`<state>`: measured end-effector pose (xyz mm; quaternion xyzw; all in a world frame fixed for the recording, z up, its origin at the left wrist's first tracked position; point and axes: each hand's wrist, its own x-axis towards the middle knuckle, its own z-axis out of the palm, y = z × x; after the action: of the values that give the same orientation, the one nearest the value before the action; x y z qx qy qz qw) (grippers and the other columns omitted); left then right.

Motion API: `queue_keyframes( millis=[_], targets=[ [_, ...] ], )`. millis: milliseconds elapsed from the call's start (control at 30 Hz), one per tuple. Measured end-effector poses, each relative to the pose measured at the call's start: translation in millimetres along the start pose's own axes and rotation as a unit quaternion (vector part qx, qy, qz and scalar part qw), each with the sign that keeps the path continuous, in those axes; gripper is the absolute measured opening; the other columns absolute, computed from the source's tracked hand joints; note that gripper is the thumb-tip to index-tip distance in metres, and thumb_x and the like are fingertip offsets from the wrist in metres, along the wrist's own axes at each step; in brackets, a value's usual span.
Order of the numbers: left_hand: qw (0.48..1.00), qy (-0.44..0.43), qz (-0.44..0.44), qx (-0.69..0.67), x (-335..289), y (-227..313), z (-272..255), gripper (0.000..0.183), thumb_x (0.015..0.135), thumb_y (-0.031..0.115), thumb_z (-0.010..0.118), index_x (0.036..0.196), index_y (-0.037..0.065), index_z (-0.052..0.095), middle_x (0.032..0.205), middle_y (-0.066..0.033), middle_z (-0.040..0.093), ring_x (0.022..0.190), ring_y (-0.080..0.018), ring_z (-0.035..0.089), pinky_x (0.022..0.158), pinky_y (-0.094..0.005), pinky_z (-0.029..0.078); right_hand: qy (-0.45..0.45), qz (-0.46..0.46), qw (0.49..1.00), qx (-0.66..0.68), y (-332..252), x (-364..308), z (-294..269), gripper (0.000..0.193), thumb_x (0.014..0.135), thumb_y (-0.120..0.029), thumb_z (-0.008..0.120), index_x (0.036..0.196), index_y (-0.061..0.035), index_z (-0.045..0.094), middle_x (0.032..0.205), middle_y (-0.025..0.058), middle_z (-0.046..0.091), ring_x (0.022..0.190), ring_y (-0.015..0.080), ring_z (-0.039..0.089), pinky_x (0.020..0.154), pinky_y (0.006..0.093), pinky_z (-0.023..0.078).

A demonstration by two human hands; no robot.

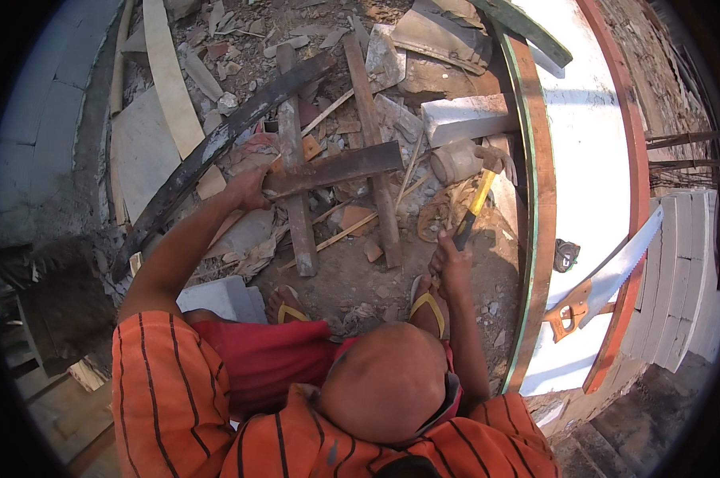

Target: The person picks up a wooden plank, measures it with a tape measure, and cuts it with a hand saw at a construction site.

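Note:
My left hand is closed around the near left end of a short dark wooden board. That board lies across two narrow wooden battens on the ground, the left batten and the right batten. In my right hand is a hammer with a yellow and black handle, gripped near its lower end. Its metal head points away from me, to the right of the board and apart from it. I see no nail at this size.
A long dark plank slants on the left over rubble. Right of me stands a white panel between a green-edged timber and a red timber. On it lie a handsaw and a small black object. Grey blocks sit near my left foot.

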<state>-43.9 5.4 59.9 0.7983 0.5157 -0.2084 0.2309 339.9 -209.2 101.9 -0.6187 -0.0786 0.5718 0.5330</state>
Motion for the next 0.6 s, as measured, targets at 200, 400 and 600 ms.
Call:
queue_keyframes(
  millis=[200, 400, 600],
  targets=[
    [0.996, -0.02, 0.013, 0.083, 3, 33, -28, 0.083, 0.056, 0.031, 0.083, 0.125, 0.003, 0.045, 0.114, -0.0215, 0.056, 0.107, -0.0366, 0.056, 0.092, -0.0437, 0.047, 0.002, 0.005, 1.0, 0.005, 5, -16, 4, 0.021, 0.088, -0.02, 0.064, 0.082, -0.0121, 0.045, 0.056, -0.0057, 0.034, 0.043, 0.0076, 0.031, 0.041, 0.0251, 0.027],
    [0.991, 0.127, 0.03, 0.037, 4, 52, -30, 0.075, 0.057, 0.023, 0.084, 0.117, 0.002, 0.044, 0.109, -0.0207, 0.057, 0.102, -0.0385, 0.06, 0.082, -0.0458, 0.051, -0.022, -0.005, 0.996, -0.082, 8, -18, 8, 0.02, 0.088, -0.021, 0.066, 0.083, -0.0088, 0.052, 0.057, -0.006, 0.042, 0.047, 0.0058, 0.039, 0.044, 0.025, 0.033],
    [0.989, 0.094, 0.019, 0.114, 27, 64, -25, 0.07, 0.062, 0.016, 0.082, 0.117, 0.003, 0.04, 0.108, -0.0193, 0.058, 0.093, -0.0381, 0.064, 0.073, -0.0425, 0.055, -0.098, -0.138, 0.963, -0.208, -12, -18, 29, 0.02, 0.087, -0.021, 0.065, 0.088, -0.005, 0.052, 0.073, 0.0, 0.053, 0.062, 0.0079, 0.044, 0.055, 0.0258, 0.037]
  ],
)
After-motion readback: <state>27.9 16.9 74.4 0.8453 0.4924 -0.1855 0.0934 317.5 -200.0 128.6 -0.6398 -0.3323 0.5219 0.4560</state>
